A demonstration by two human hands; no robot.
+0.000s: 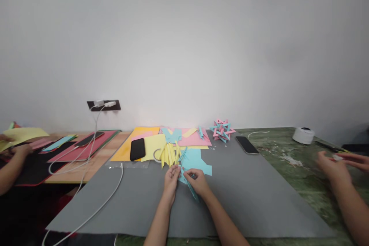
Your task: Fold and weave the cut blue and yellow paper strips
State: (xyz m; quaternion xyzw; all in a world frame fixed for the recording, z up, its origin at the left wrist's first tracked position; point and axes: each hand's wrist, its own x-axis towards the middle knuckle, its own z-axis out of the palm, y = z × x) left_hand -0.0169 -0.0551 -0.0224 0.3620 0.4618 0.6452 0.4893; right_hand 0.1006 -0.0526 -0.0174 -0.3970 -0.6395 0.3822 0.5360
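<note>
My left hand point(172, 178) is closed, its fingertips pinching blue folded paper near the middle of the grey board. Beside it, my right hand point(198, 181) is closed on a folded blue paper strip point(191, 191), which hangs below the fingers. The exact joint between the fingertips is too small to make out. A sheet of blue paper point(197, 161) with cut-out edges lies just beyond my hands. Several folded yellow paper strips point(168, 154) are bunched to its left.
A pink-and-blue paper star ball point(222, 130) sits on the grey board point(245, 200), near a dark phone point(247, 145). A black phone point(137, 149) lies on coloured sheets, with a white cable point(106, 201) nearby. Co-workers' hands are at far left point(17, 157) and far right point(336, 169).
</note>
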